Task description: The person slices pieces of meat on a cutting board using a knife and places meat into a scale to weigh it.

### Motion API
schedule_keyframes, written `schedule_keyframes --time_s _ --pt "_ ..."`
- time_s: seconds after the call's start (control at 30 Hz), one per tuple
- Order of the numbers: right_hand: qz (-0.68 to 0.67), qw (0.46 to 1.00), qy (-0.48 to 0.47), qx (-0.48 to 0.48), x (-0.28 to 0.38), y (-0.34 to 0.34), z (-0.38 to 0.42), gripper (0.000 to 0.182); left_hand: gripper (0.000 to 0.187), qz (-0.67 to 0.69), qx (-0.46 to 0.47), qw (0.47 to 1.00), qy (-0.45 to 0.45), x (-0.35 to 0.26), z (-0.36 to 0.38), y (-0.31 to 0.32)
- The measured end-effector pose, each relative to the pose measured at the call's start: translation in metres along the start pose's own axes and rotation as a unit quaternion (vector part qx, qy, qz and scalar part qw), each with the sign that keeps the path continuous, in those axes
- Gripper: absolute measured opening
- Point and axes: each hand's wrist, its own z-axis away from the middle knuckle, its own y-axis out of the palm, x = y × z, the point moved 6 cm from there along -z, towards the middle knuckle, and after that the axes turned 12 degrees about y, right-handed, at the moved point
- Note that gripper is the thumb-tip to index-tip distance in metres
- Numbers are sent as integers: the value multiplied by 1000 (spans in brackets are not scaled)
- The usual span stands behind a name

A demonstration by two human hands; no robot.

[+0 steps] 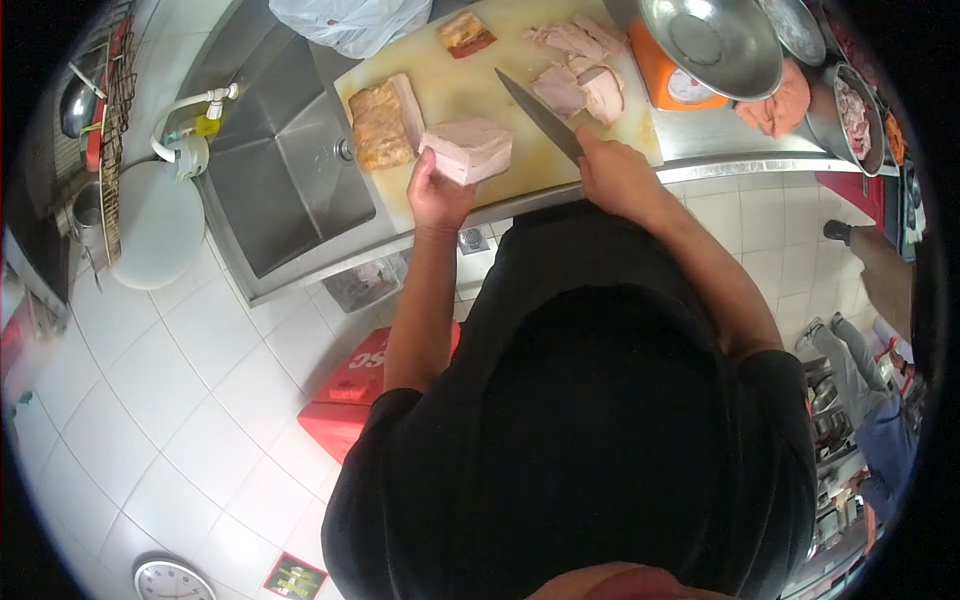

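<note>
My left hand (441, 199) grips a thick pale block of meat (468, 149) from below and its near side, over the front of the cutting board (500, 105). In my right hand (615, 172) is a large kitchen knife (537, 112), its blade pointing up and left across the board. A bigger slab of meat with a golden-brown skin (378, 124) lies just left of the held block. Toward the back sits a small browned piece (465, 35). Several pale cut slices (575, 75) are heaped beyond the blade, on the right of the board.
Left of the board is a steel sink (295, 170), with a plastic bag (350, 20) behind. An orange scale (665, 75) with a metal bowl (710, 45) stands at the right, beside a pinkish cloth-like heap (777, 100) and a bowl of meat (855, 120). Another person (885, 440) is at far right.
</note>
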Motion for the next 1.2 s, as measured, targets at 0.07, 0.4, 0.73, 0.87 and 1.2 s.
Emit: schedule_keyframes --time_s 0.07,0.4,0.73,0.87,1.2 --pt "11 1000 -6 -10 -1 1 0 27 67 30 1 999 -11 0 2 6" --pt "7 999 -14 -33 -2 -1 10 24 74 -504 135 823 225 -5 -8 15" --pt "-10 996 -55 -68 32 -20 12 20 86 -688 203 621 316 15 6 34" --pt "-3 994 -80 -75 52 -26 12 19 84 -684 214 625 310 15 5 32" --pt "43 995 -65 -56 79 -19 3 19 73 -678 201 623 333 12 4 32"
